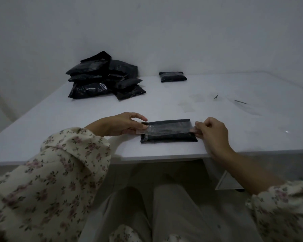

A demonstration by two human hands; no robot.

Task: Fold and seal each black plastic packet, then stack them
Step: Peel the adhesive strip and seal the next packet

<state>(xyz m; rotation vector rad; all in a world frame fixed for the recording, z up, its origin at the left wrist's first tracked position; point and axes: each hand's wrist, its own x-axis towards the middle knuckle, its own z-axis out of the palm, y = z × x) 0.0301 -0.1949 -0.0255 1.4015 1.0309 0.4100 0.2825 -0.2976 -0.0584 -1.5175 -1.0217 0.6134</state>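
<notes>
Dimly, black packets (94, 88), white table (164, 105), wall (182, 32).

A single head-worn wide-angle view looks forward and down, close over the table (164, 105).

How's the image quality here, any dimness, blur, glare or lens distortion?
Head view: dim, bluish light throughout; the clear tape over the near packet shows faint sheen; the floral sleeve at lower left is blurred; the wide lens bows the table edge.
</notes>
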